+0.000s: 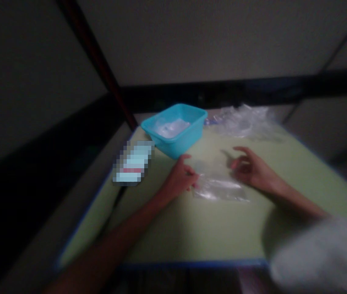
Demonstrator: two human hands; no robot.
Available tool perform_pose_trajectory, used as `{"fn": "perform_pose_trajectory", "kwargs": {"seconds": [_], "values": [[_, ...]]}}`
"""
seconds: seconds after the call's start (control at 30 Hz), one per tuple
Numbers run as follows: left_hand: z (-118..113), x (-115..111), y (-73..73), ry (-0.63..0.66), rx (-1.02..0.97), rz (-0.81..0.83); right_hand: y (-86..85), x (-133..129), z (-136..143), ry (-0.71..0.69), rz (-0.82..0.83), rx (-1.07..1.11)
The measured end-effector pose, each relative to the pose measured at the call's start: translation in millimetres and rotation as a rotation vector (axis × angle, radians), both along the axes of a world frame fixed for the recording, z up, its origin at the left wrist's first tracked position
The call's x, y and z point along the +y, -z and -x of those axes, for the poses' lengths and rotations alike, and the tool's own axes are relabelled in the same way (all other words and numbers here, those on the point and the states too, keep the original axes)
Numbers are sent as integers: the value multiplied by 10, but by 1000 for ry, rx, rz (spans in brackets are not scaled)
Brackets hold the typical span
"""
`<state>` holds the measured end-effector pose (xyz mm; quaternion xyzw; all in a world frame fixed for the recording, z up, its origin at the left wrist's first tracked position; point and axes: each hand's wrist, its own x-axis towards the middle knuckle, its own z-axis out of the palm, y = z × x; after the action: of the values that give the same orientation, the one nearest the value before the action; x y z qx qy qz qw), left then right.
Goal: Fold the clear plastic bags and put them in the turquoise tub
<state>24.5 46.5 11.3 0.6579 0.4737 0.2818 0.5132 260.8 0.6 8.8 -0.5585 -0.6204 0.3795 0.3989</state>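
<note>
A clear plastic bag [220,188] lies on the table in front of me, shiny and almost see-through. At its left edge is my left hand [181,175], fingers curled onto the film and the upper finger sticking out. My right hand [249,169] hovers just above and beyond the bag's upper right side. Its fingers are bent and apart, with nothing visible between them. Blur softens the fingertips of both hands.
A turquoise plastic basin [188,139] with whitish, clear plastic pieces [173,128] inside stands toward the back. Behind to the right is a loose heap of clear plastic bags [243,120]. A pixelated phone-like object [135,161] lies left on the yellow-green table [197,237] with blue edging.
</note>
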Motion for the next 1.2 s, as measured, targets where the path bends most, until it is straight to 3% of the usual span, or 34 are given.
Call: {"fn": "perform_pose_trajectory", "kwargs": {"seconds": [0.13, 0.2, 0.27, 0.33, 0.43, 0.5, 0.57, 0.9, 1.2], "values": [[1, -9, 24, -23, 28, -40, -72, -41, -44, 68, -14, -8], [35, -29, 37, -63, 89, -174, -127, -117, -78, 96, -73, -86], [97, -76, 36, -76, 213, -412, -178, -254, -87, 101, -165, -238], [173, -154, 21, 38, 351, -662, -202, -444, -55, 38, -252, -449], [268, -293, 3, 360, 493, -860, -153, -747, 46, -185, -350, -742], [303, -369, 6, 503, 562, -880, -77, -899, 104, -268, -399, -872], [322, -411, 18, 556, 618, -865, -3, -988, 125, -298, -427, -951], [469, -329, 1, 530, 614, -909, 91, -1000, 5, -246, -471, -1008], [461, -334, 102, 501, 575, -997, 122, -1027, 4, -263, -455, -1007]]}}
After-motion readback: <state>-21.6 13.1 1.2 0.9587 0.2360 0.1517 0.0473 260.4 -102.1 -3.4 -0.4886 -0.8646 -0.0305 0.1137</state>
